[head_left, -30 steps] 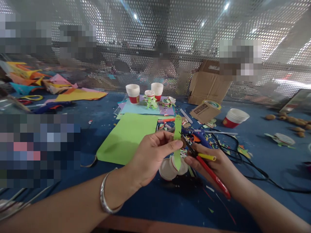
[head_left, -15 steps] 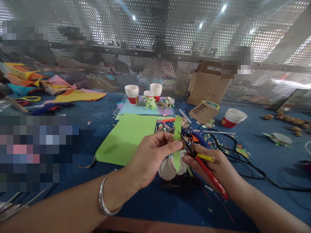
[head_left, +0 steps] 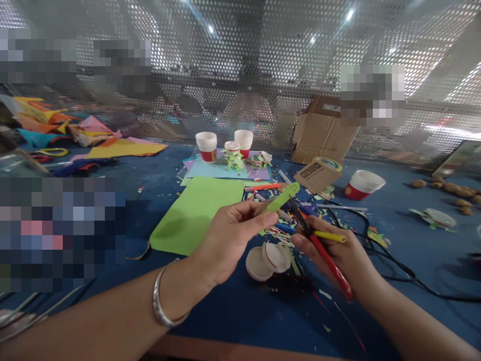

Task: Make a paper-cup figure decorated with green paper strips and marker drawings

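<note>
In front of me my left hand (head_left: 240, 225) pinches a narrow green paper cutout (head_left: 282, 197) between thumb and fingers. The cutout slants up to the right, and its far end is rounded. Scissors (head_left: 317, 243) with dark blades and red and yellow handles are gripped in my right hand (head_left: 340, 250). Their blade tips lie close beside the cutout's right edge; whether they touch it I cannot tell. Below the hands two white paper-cup bottoms (head_left: 259, 263) lie overlapping on the blue table.
A green sheet (head_left: 188, 215) lies left of my hands. Paper cups (head_left: 206, 147) and small paper turtles (head_left: 233, 159) stand behind. Cardboard (head_left: 317, 175), a cup stack (head_left: 364, 185), black cord (head_left: 406, 273) and paper scraps spread right. Coloured paper (head_left: 128, 147) sits far left.
The green cutout has turned from upright to slanting up to the right, and its pointed lower end is now hidden. The scissors have shifted slightly right.
</note>
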`<action>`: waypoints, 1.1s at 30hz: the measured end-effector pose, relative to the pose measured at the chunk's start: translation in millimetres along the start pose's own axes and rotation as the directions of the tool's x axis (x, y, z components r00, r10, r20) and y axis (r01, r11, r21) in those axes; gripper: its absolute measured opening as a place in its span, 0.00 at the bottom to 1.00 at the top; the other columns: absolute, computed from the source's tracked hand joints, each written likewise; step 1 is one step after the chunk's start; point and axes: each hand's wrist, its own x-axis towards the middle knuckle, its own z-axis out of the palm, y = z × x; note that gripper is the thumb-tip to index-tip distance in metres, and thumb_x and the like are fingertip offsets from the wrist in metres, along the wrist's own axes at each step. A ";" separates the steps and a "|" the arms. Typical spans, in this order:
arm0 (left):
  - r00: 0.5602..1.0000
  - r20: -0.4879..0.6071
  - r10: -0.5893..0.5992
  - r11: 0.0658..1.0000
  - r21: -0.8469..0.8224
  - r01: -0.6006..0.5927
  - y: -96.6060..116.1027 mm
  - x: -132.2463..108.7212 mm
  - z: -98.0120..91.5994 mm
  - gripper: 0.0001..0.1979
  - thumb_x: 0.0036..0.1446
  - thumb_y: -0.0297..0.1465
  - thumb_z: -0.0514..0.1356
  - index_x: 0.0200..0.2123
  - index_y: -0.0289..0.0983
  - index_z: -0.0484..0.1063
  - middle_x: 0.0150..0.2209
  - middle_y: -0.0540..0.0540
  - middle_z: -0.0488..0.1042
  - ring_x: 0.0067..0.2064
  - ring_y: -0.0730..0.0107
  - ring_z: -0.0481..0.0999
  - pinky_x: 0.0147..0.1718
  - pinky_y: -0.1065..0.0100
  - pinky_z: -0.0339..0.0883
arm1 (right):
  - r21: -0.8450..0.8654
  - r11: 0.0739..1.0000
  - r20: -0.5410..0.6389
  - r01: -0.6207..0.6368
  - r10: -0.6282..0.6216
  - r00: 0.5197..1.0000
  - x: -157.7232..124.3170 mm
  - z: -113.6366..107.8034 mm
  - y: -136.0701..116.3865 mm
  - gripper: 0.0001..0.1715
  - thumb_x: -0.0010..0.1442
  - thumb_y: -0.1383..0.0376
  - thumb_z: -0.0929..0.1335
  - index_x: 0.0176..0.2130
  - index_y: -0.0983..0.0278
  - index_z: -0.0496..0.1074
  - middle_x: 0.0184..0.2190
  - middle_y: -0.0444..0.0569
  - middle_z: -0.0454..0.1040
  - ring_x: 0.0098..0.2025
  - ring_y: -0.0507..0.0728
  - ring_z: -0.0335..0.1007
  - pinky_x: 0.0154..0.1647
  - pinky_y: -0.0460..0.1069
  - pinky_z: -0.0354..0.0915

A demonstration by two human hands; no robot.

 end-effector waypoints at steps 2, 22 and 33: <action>1.000 0.003 0.013 0.993 0.115 -0.014 2.3 1.0 -2.7 0.09 0.53 0.34 0.73 0.30 0.35 0.81 0.29 0.50 0.77 0.30 0.77 0.69 0.32 0.73 0.65 | 0.017 1.000 -0.027 -0.009 0.010 1.000 0.4 -1.7 2.4 0.17 0.66 0.52 0.70 0.35 0.61 0.68 0.24 0.41 0.71 0.24 0.50 0.64 0.25 0.44 0.63; 0.975 0.206 0.084 0.750 0.631 -0.198 15.2 5.3 -16.9 0.07 0.56 0.34 0.70 0.39 0.40 0.86 0.35 0.45 0.80 0.37 0.65 0.76 0.37 0.68 0.66 | -0.221 0.969 0.071 0.113 -0.099 0.993 0.0 -7.9 0.6 0.16 0.66 0.51 0.69 0.39 0.61 0.71 0.28 0.44 0.75 0.27 0.54 0.68 0.30 0.47 0.65; 0.942 0.313 -0.118 0.936 0.353 -0.001 13.8 8.5 -17.1 0.03 0.53 0.29 0.72 0.33 0.39 0.86 0.32 0.47 0.82 0.31 0.71 0.75 0.36 0.70 0.70 | -0.199 0.968 0.157 0.153 -0.122 0.980 -2.0 -9.7 -3.4 0.15 0.66 0.52 0.70 0.38 0.61 0.72 0.26 0.43 0.74 0.26 0.52 0.66 0.26 0.46 0.62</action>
